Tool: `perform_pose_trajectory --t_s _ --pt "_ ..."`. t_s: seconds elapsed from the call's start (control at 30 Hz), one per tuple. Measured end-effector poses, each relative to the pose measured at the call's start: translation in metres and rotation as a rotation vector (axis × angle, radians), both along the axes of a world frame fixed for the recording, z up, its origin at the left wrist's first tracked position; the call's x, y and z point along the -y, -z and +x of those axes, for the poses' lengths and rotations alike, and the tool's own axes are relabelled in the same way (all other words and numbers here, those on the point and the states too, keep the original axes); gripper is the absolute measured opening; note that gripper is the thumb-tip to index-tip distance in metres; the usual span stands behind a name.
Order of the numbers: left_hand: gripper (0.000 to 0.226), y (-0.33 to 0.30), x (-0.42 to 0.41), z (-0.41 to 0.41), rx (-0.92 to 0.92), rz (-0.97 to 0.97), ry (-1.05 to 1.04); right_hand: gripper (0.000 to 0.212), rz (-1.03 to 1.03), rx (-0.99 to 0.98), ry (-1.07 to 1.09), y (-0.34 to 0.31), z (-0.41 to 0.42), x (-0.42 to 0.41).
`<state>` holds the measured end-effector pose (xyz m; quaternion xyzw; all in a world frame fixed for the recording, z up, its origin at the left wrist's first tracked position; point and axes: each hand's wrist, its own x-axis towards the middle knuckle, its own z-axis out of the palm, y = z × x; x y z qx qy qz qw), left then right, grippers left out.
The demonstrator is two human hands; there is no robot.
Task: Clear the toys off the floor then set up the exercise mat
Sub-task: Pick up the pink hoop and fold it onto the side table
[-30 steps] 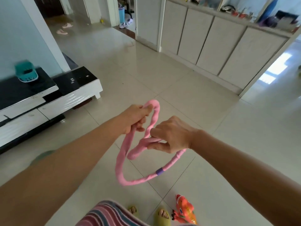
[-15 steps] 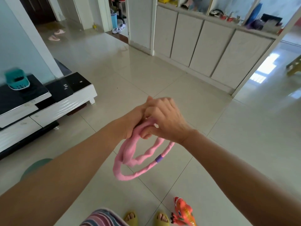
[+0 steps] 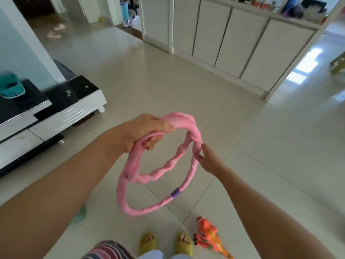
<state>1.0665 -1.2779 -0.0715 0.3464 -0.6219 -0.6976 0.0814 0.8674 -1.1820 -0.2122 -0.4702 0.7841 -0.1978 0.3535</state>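
My left hand (image 3: 141,132) has its grip clamped on the pink ring toy (image 3: 160,171): the fingers curl round the upper left of the coil, thumb lying along the top, and two strands of the soft ribbed tube pass together through my fist. The toy hangs in the air in front of me, doubled into two loops, one inside the other, with a purple band (image 3: 175,193) on the outer loop low on the right. It is well above the floor (image 3: 261,146) and touches nothing but my hands.

My right hand (image 3: 207,161) meets the toy on the opposite side. Its fingers are nearly straight and only lightly closed, fingertips (image 3: 202,146) pressing the right edge of the loops where the strands run close together. Whether they pinch the tube or merely touch it, I cannot tell from this angle, since the hand is seen edge-on.

Down by my feet, in yellow slippers (image 3: 183,243), an orange dinosaur toy (image 3: 210,237) lies on the tiles just right of my right foot. To my left stands a low black-topped TV cabinet (image 3: 61,107) with a teal basket (image 3: 11,86) on it. Ahead, a row of pale cupboards (image 3: 233,38) runs along the far side of the room.
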Motion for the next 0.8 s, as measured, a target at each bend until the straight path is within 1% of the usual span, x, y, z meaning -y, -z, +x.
perform_pose_trajectory --t_s 0.07,0.1,0.13,0.2,0.3,0.37,0.47,0.5,0.57,0.6,0.7,0.73,0.8 --pt "0.037 -0.005 0.003 0.0 -0.011 -0.046 -0.049 0.014 -0.034 0.225 0.103 -0.003 0.011 0.008" --pt "0.037 -0.007 0.005 0.001 -0.019 -0.056 -0.088 0.011 -0.081 0.309 0.165 -0.006 0.016 0.011" --pt "0.035 -0.008 0.007 0.002 -0.031 -0.058 -0.124 0.016 -0.141 0.371 0.225 -0.007 0.018 0.012" --pt "0.032 -0.007 0.008 0.004 -0.036 -0.081 -0.196 0.011 -0.246 0.468 0.37 -0.013 0.02 0.016" --pt "0.031 0.002 0.008 0.005 0.0 -0.101 -0.32 0.021 -0.396 0.505 0.586 -0.035 0.021 0.025" --pt "0.027 0.01 0.01 0.005 -0.007 -0.08 -0.394 0.027 -0.487 0.591 0.69 -0.056 0.022 0.032" --pt "0.025 0.023 0.013 0.002 -0.015 -0.005 -0.474 0.034 -0.543 0.861 0.771 -0.084 0.03 0.042" --pt "0.02 0.026 0.013 0.001 -0.022 0.035 -0.485 0.036 -0.544 0.957 0.799 -0.091 0.034 0.046" --pt "0.004 0.03 0.009 -0.003 -0.066 0.14 -0.464 0.04 -0.546 1.132 0.846 -0.103 0.04 0.055" --pt "0.003 0.033 0.006 -0.005 -0.088 0.204 -0.448 0.042 -0.551 1.21 0.856 -0.108 0.044 0.06" --pt "0.017 0.045 -0.004 -0.01 -0.095 0.381 -0.409 0.047 -0.561 1.387 0.848 -0.122 0.052 0.074" --pt "0.018 0.048 -0.008 -0.012 -0.108 0.409 -0.381 0.048 -0.564 1.417 0.838 -0.126 0.053 0.077" --pt "0.015 0.051 -0.012 -0.012 -0.148 0.401 -0.302 0.048 -0.574 1.416 0.817 -0.132 0.055 0.08"
